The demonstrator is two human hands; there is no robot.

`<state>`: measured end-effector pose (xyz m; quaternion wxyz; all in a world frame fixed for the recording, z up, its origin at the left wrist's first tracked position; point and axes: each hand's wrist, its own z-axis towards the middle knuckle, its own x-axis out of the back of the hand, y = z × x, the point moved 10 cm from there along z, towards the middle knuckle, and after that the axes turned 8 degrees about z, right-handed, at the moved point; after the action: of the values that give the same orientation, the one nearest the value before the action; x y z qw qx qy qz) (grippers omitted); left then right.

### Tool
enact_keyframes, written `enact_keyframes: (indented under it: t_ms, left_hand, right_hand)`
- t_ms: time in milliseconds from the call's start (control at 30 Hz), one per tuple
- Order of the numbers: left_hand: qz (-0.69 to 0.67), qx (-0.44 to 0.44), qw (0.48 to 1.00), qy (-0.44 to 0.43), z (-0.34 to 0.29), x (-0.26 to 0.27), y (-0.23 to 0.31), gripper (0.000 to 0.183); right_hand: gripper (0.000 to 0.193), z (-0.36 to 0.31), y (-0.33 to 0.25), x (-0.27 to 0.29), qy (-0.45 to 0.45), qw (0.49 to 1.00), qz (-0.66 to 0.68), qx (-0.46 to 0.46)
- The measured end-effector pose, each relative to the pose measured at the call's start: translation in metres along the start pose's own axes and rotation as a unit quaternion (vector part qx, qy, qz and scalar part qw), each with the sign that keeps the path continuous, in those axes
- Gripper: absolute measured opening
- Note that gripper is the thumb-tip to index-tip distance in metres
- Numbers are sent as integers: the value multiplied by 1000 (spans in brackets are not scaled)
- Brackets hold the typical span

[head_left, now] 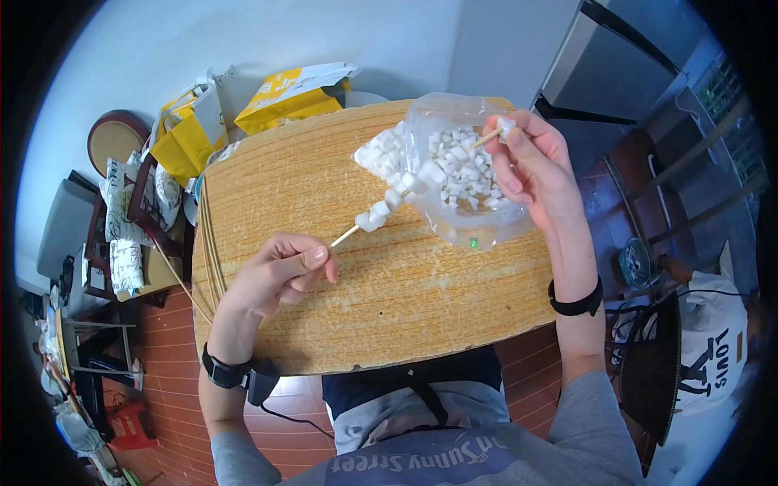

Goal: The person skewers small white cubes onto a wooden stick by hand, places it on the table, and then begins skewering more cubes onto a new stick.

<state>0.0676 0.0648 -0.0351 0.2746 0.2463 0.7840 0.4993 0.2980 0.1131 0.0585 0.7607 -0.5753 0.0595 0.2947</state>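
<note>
My left hand [284, 271] is closed around the near end of a thin wooden skewer [346, 236], which slants up to the right above the table. Several soft-looking white chunks [379, 212] are threaded along its middle; whether they are foam or marshmallow I cannot make out. At the skewer's far tip, my right hand [535, 154] pinches one more white chunk [506, 128], seemingly against the point. Below the right hand lies an open clear plastic bag [444, 220] with many loose white pieces [463, 172]. A heap of similar pieces [383, 154] sits at the bag's left.
The wood-patterned table [324, 324] has bare top around my left hand. Long thin sticks [209, 243] lie along its left edge. Behind are yellow-and-white paper bags [288, 99]. A grey fridge [608, 69] stands at the back right; another person in a white shirt [713, 344] is at the right.
</note>
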Motion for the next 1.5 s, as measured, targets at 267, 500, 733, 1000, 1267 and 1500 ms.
enact_keyframes:
  t_ms: [267, 500, 733, 1000, 1267, 1500]
  left_hand:
    - [301, -213, 893, 259, -15, 16, 46, 18]
    - [499, -271, 733, 376, -35, 8, 73, 8]
    - [327, -202, 893, 234, -15, 16, 49, 21]
    - [36, -16, 999, 11, -5, 4, 6, 32]
    - [278, -179, 927, 177, -11, 13, 41, 23]
    - [496, -275, 750, 339, -31, 9, 70, 5]
  right_hand:
    - [21, 0, 1, 4, 43, 999, -1, -3]
    - [19, 0, 8, 10, 71, 997, -6, -15]
    - [20, 0, 6, 7, 64, 998, -11, -5]
    - [21, -1, 3, 2, 32, 999, -24, 0]
    - [20, 1, 0, 1, 27, 999, -41, 4]
    - [18, 0, 5, 6, 52, 998, -30, -10]
